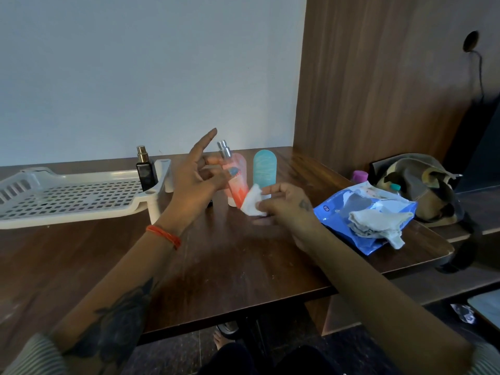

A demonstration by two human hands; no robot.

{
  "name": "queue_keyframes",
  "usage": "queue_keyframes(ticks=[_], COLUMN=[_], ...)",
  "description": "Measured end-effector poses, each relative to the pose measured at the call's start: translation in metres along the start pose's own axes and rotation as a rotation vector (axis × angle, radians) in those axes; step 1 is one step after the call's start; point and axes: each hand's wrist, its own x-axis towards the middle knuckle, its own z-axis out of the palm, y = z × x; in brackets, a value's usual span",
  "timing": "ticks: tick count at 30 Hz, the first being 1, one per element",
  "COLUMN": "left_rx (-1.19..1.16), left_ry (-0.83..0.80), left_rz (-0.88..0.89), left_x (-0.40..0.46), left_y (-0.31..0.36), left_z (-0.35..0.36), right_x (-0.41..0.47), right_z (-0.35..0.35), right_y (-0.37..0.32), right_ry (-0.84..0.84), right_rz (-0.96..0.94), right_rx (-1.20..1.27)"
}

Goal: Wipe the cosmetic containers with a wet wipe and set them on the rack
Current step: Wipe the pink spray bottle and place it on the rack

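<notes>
The white rack sits on the left with one black bottle on it. The left hand pinches the pink spray bottle, tilted. The right hand holds the wet wipe at its bottom. Rub all around, holding tight so it won't slip.

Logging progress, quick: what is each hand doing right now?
Left hand: holds the pink spray bottle, forefinger straight.
Right hand: pinches a white wipe.
</notes>
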Motion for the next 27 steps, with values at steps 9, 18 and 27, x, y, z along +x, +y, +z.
queue_keyframes(ticks=[9,18,27], left_rx=[0.215,0.165,0.184], left_ry=[-0.156,-0.164,-0.184], left_rz=[0.125,0.004,-0.063], left_x=[-0.006,-0.007,-0.008], left_y=[-0.012,-0.006,-0.002], left_z=[0.008,0.009,0.010], right_x=[-0.001,0.008,0.018], right_z=[0.019,-0.006,-0.001], right_y=[-0.024,-0.015,-0.050], right_ry=[0.325,0.166,-0.071], right_rz=[-1.084,-1.110,-0.267], right_rx=[-0.883,-0.832,-0.357])
